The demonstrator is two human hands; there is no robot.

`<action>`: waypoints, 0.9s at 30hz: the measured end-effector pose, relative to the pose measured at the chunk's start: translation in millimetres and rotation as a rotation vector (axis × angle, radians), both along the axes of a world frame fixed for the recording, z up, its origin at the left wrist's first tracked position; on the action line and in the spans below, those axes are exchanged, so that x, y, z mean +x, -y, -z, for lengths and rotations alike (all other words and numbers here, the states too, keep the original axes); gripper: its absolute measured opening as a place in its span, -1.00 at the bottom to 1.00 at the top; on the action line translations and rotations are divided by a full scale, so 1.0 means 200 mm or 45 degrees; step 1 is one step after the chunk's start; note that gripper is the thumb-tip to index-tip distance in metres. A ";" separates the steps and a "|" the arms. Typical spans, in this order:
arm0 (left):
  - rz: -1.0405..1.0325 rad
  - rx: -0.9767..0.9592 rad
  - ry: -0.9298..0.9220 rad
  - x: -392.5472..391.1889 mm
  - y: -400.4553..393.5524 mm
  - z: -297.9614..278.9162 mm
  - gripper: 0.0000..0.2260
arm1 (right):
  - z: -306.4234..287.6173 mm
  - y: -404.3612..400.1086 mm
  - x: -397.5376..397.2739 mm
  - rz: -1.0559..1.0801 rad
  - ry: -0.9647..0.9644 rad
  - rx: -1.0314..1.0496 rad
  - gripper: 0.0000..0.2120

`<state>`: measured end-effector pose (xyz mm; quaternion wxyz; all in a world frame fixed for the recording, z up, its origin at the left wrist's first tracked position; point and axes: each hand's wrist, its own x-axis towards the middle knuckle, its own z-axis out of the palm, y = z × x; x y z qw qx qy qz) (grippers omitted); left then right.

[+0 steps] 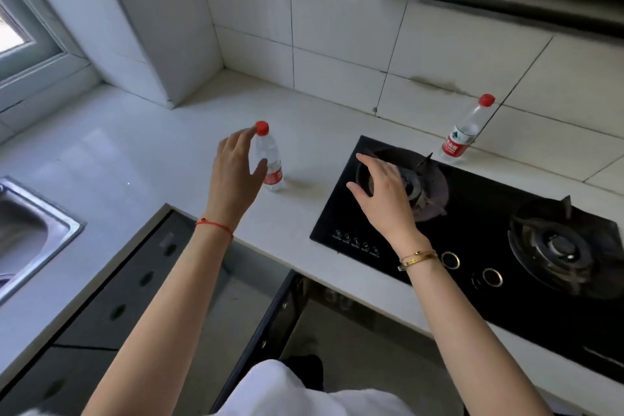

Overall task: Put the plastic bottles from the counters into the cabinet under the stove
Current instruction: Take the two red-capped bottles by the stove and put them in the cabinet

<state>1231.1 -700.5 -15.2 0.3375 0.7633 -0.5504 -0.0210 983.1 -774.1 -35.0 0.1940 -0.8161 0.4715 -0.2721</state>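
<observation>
White garment (304, 392) lowest; left hand (233, 172), fingers (248, 135) spread, neared upright bottle (270, 162), risking toppling it; right hand (385, 192) released.

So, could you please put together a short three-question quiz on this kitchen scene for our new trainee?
1. True or false: both plastic bottles stand upright on the counter.
2. Which bottle is the left hand reaching for?
A. the bottle left of the stove
B. the bottle behind the stove
3. Fill in: the right hand hovers open over the stove's ____ burner.

Key:
1. True; both are upright, red caps on.
2. A; the fingers are spread beside it, not clearly gripping it.
3. Left.
</observation>
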 end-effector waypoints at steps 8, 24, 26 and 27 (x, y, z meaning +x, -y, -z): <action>-0.016 0.246 -0.026 0.20 0.48 0.08 -0.53 | 0.02 0.34 0.18 0.013 -0.023 0.052 -0.50; 0.131 0.198 -0.074 0.11 0.60 0.05 -0.70 | 0.08 0.56 0.04 0.117 -0.026 0.014 -0.52; 0.170 0.152 -0.065 0.03 0.63 0.00 -0.69 | 0.07 0.60 -0.04 0.161 -0.039 -0.008 -0.53; 0.193 0.136 -0.068 -0.01 0.65 -0.03 -0.69 | 0.06 0.62 -0.08 0.187 -0.043 -0.014 -0.53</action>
